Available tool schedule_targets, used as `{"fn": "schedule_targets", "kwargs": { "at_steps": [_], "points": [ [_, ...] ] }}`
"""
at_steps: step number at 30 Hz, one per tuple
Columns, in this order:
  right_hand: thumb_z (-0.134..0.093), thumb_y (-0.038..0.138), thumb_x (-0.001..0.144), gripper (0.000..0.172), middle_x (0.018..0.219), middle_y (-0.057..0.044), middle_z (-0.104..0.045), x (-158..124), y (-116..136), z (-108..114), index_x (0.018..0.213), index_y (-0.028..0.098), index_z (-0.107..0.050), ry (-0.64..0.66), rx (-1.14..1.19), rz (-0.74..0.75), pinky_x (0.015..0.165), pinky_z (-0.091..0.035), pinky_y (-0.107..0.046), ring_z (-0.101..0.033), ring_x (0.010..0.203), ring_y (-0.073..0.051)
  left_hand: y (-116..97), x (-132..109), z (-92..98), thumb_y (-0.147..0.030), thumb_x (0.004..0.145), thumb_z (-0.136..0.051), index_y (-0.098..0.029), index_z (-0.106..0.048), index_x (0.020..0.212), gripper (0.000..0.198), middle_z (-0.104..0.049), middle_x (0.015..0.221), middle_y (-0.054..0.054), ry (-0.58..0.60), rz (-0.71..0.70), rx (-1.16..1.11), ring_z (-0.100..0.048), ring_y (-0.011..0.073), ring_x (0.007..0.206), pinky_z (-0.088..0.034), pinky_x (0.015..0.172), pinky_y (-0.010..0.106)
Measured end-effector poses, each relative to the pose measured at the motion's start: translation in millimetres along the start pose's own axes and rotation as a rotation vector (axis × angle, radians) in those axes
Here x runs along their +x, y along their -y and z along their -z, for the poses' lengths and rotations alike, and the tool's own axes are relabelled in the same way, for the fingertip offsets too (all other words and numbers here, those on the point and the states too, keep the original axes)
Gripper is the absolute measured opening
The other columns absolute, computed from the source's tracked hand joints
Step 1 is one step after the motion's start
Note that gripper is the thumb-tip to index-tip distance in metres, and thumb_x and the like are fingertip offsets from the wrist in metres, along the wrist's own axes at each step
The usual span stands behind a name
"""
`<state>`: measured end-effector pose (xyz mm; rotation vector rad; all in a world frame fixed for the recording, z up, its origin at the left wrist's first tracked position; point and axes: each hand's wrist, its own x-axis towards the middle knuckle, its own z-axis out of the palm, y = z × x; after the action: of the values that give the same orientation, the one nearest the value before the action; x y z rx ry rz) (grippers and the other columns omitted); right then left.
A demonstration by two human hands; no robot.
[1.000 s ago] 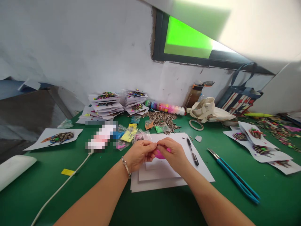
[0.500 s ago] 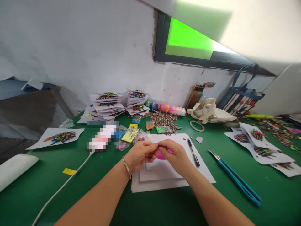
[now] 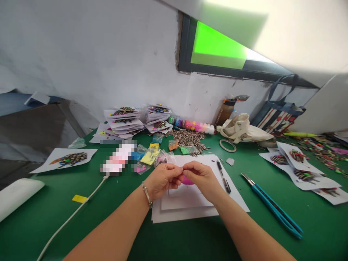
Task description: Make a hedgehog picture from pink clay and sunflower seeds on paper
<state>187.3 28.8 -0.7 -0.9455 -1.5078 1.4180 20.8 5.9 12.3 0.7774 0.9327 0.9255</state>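
Observation:
My left hand and my right hand meet over a stack of white paper sheets in the middle of the green table. Both pinch at a small pink piece that shows between and under the fingers; its shape is mostly hidden. A bracelet sits on my left wrist. A black pen lies on the sheets just right of my right hand.
Blue-handled scissors lie to the right. Small coloured bags, a pile of sunflower seeds and stacked seed pictures lie behind. More seed pictures sit far right, a tape roll, cloth bag and white cable nearby.
Almost nothing differs. My fingers have shifted slightly on the pink piece, and the view has crept a little.

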Motion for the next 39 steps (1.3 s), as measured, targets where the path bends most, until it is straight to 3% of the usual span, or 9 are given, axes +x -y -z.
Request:
{"fn": "schedule_targets", "kwargs": {
  "at_steps": [7, 14, 18, 22, 27, 33, 39],
  "points": [
    [-0.064, 0.031, 0.079, 0.016, 0.077, -0.001, -0.067, 0.6, -0.3, 8.3, 0.088, 0.020, -0.072, -0.043, -0.008, -0.013, 0.070, -0.045, -0.027, -0.057, 0.072, -0.013, 0.6, 0.4, 2.0, -0.030, 0.076, -0.071, -0.010, -0.064, 0.073, 0.021, -0.060, 0.064, 0.002, -0.009, -0.002, -0.040, -0.053, 0.0053, 0.051, -0.040, 0.049, 0.016],
    [-0.068, 0.027, 0.075, 0.012, 0.077, -0.001, -0.067, 0.7, -5.3, -0.8, 0.084, 0.019, -0.070, 0.006, 0.082, -0.028, 0.069, -0.048, -0.029, -0.061, 0.073, -0.015, 3.0, 1.1, 2.1, -0.032, 0.075, -0.071, -0.010, -0.065, 0.073, 0.023, -0.061, 0.063, 0.002, 0.017, -0.006, -0.034, -0.054, 0.0061, 0.051, -0.039, 0.049, 0.016],
    [-0.066, 0.025, 0.075, 0.008, 0.083, -0.002, -0.066, -0.3, -1.8, -0.1, 0.080, 0.020, -0.071, -0.049, -0.081, 0.084, 0.075, -0.048, -0.030, -0.061, 0.079, -0.016, 2.6, 0.9, 1.9, -0.033, 0.075, -0.071, -0.010, -0.065, 0.072, 0.024, -0.062, 0.063, 0.003, 0.001, -0.013, -0.024, -0.054, 0.0062, 0.051, -0.039, 0.049, 0.017],
    [-0.062, 0.024, 0.078, 0.016, 0.091, -0.004, -0.065, -2.5, 2.4, 1.3, 0.091, 0.022, -0.071, -0.067, -0.240, 0.162, 0.077, -0.048, -0.032, -0.060, 0.085, -0.018, 2.6, 0.5, 2.5, -0.034, 0.076, -0.070, -0.011, -0.065, 0.073, 0.025, -0.062, 0.062, 0.002, 0.010, -0.032, -0.030, -0.053, 0.0057, 0.050, -0.038, 0.049, 0.017],
    [-0.057, 0.017, 0.080, 0.015, 0.082, -0.003, -0.063, -3.8, 3.5, -1.6, 0.085, 0.023, -0.071, -0.057, -0.423, 0.270, 0.073, -0.047, -0.029, -0.059, 0.078, -0.015, 3.6, 1.0, 1.7, -0.039, 0.077, -0.069, -0.010, -0.067, 0.073, 0.029, -0.063, 0.066, 0.004, 0.027, -0.030, 0.012, -0.053, 0.0063, 0.052, -0.039, 0.050, 0.018],
    [-0.055, 0.015, 0.081, 0.014, 0.076, -0.001, -0.062, -3.7, 3.5, -1.3, 0.075, 0.021, -0.067, -0.096, -0.535, 0.299, 0.067, -0.045, -0.027, -0.057, 0.072, -0.014, 2.8, 0.7, -0.4, -0.039, 0.073, -0.072, -0.011, -0.067, 0.071, 0.029, -0.063, 0.066, 0.004, 0.004, -0.020, 0.051, -0.052, 0.0068, 0.054, -0.038, 0.051, 0.019],
    [-0.054, 0.014, 0.082, 0.016, 0.085, -0.003, -0.064, -3.1, 0.2, -0.4, 0.086, 0.022, -0.067, -0.075, -0.538, 0.353, 0.072, -0.046, -0.028, -0.059, 0.079, -0.016, 2.8, 0.4, 0.0, -0.040, 0.072, -0.072, -0.012, -0.066, 0.070, 0.029, -0.063, 0.065, 0.004, 0.001, -0.030, 0.063, -0.053, 0.0077, 0.055, -0.039, 0.052, 0.020]
  ]
}}
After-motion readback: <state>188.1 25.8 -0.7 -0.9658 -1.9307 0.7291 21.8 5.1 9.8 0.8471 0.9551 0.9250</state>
